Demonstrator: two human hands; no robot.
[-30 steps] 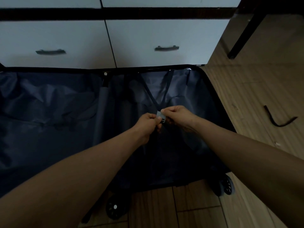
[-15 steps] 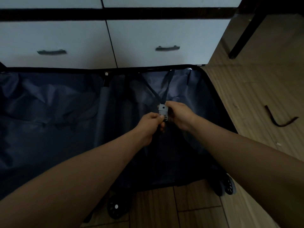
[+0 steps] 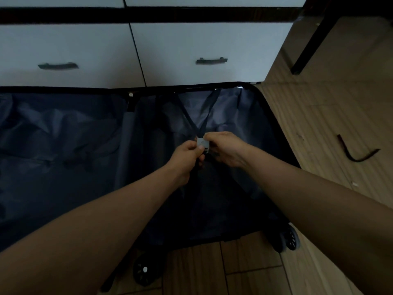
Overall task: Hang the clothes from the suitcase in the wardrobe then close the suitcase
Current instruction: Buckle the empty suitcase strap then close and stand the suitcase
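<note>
- My left hand (image 3: 187,155) and right hand (image 3: 226,149) both pinch the grey buckle (image 3: 203,143) of the straps (image 3: 200,122).
- Suitcase (image 3: 63,145) lies open on the floor, against white drawers (image 3: 191,50).

Crinkled cloth lining (image 3: 63,135), pale plastic buckle (image 3: 203,143), wood-look floor (image 3: 319,107).

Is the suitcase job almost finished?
Nearly. No clothes show in the open suitcase, so that part looks done. Right now the left hand and right hand pinch the grey buckle of the inner straps. The suitcase lies open on the floor, so shutting it is left.
</note>
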